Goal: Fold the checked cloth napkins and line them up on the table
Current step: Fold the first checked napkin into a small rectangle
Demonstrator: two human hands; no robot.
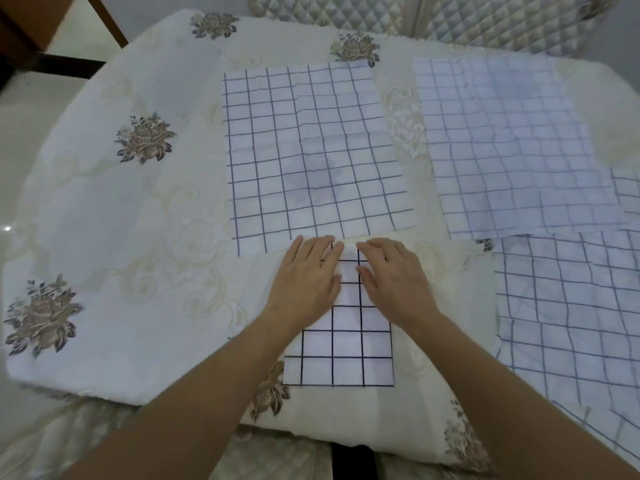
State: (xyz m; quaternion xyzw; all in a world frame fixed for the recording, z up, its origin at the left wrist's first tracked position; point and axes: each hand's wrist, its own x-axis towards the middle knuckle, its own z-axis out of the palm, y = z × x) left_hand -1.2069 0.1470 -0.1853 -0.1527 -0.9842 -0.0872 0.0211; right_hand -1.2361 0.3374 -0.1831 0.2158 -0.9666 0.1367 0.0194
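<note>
A folded checked napkin [346,355], white with dark grid lines, lies as a narrow rectangle near the table's front edge. My left hand [304,278] and my right hand [391,275] press flat on its far end with straight fingers, side by side. Just beyond my fingertips an unfolded checked napkin [311,150] lies spread flat. A second spread napkin [512,147] lies to its right, and a third [568,306] covers the near right of the table.
The table [138,237] wears a cream cloth with embroidered brown flowers. A quilted chair back [346,12] stands at the far edge. A dark wooden chair frame [41,46] shows at the far left. Another checked piece [627,195] peeks in at the right edge.
</note>
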